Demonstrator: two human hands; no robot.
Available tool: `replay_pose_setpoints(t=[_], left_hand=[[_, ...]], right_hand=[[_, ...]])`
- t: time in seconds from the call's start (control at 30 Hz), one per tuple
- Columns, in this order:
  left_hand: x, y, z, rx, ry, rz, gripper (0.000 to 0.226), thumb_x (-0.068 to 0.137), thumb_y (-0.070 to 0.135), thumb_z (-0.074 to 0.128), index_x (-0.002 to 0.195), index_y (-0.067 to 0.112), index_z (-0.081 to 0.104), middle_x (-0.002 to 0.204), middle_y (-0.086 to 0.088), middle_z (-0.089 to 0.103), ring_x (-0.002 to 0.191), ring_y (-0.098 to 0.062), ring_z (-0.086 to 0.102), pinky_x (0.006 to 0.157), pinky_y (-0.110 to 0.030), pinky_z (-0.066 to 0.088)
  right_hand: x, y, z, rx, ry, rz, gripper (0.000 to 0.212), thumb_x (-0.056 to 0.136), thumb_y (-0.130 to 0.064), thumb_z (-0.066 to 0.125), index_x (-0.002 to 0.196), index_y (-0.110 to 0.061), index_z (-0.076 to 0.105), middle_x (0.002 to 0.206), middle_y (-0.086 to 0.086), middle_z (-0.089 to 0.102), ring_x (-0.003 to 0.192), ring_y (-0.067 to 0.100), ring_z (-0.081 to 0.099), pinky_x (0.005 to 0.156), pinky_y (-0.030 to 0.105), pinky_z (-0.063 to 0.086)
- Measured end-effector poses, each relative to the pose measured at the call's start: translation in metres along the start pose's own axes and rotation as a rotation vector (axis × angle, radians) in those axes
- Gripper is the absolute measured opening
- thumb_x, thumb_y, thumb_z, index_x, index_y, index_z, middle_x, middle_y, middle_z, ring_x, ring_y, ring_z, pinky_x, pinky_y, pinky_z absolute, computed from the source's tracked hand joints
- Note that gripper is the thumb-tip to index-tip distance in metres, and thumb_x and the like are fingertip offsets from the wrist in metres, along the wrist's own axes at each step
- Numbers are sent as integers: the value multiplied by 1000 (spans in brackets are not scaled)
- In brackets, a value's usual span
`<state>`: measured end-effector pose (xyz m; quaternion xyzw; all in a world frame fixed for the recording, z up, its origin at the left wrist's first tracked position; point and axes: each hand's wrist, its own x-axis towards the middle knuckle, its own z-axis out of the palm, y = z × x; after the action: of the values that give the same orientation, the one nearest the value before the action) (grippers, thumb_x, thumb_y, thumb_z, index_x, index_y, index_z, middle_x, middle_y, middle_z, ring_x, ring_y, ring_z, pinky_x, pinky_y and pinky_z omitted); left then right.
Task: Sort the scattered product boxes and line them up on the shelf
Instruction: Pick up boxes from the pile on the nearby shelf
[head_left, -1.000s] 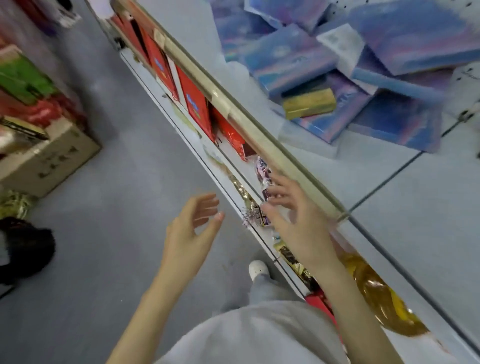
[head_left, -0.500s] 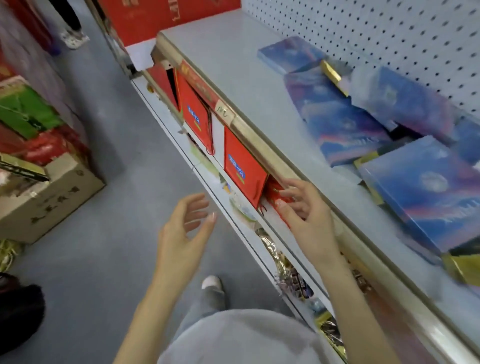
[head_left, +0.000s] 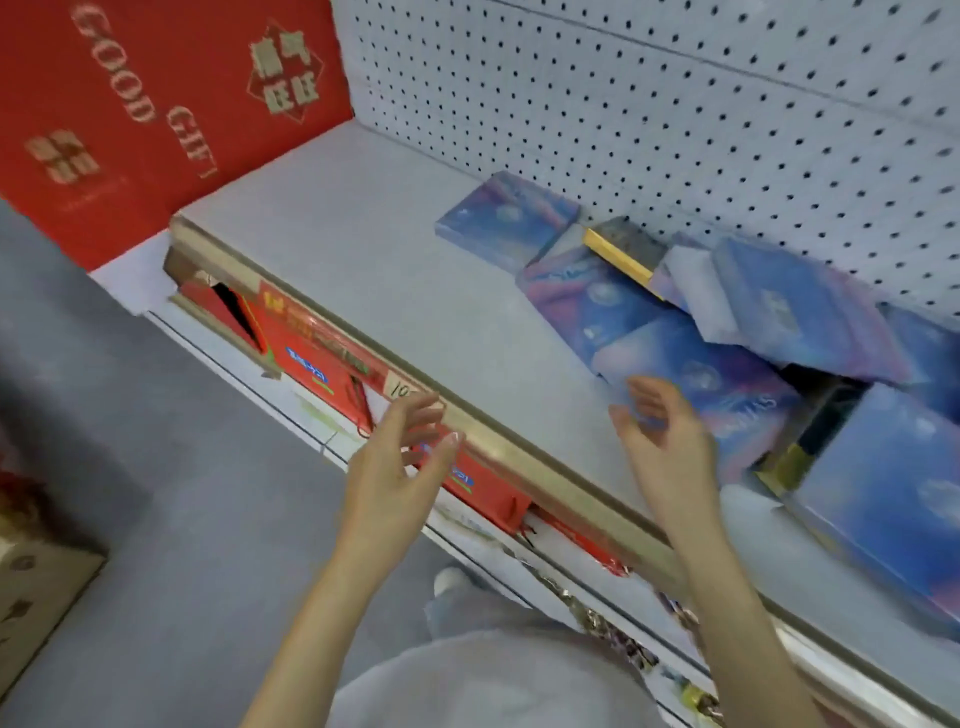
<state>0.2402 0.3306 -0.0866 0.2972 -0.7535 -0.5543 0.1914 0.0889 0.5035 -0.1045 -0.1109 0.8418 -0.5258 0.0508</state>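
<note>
Several flat blue-purple cardboard boxes (head_left: 727, 374) lie jumbled on the grey metal shelf (head_left: 389, 270). The left hand (head_left: 395, 462) and right hand (head_left: 665, 447) hover empty and apart, fingers loose. Probably it is best to take the nearest box by both edges.

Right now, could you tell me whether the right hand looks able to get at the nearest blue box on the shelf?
Probably yes: the right hand is open, holds nothing and hovers just before the blue box, with nothing between them on the shelf.
</note>
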Motion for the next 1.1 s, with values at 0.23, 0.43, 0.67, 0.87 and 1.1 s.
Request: replay_pose_setpoints(t=[0.23,0.43,0.67,0.87,1.1], left_hand=[[73,15,40,43,-259,32,26,87,23,65,107,35,56,103,15,65,90,3,62,78,-11,48],[115,22,85,64,-468,61,26,88,22,64,111,31,56,102,18,63,94,3,61,74,-3,43],[127,33,118,92,-700,5,26,91,24,61,116,19,57,110,4,60,82,7,55,66,4,37],[139,47,118,123,-728,16,6,89,31,62,90,34,57,96,8,56,80,2,55,65,0,37],[135,46,102,-8,-724,-107,10,85,35,66,88,28,60,100,2,64,92,-19,65,92,-34,50]], right_hand=[[9,5,-6,-164,178,14,26,84,-2,66,107,-13,65,104,3,62,89,21,61,82,17,46],[-13,22,-15,-447,419,79,27,82,-21,64,106,-10,71,117,8,66,106,32,58,97,21,32],[-21,-3,18,-137,684,398,33,86,-16,69,118,-17,63,133,0,53,126,19,45,105,17,31],[-12,-21,19,154,1015,548,24,81,-11,73,103,-16,65,114,4,59,96,10,58,84,30,54],[-28,-33,17,560,1126,670,42,80,-12,75,118,-17,56,115,2,62,108,15,60,82,22,49]])
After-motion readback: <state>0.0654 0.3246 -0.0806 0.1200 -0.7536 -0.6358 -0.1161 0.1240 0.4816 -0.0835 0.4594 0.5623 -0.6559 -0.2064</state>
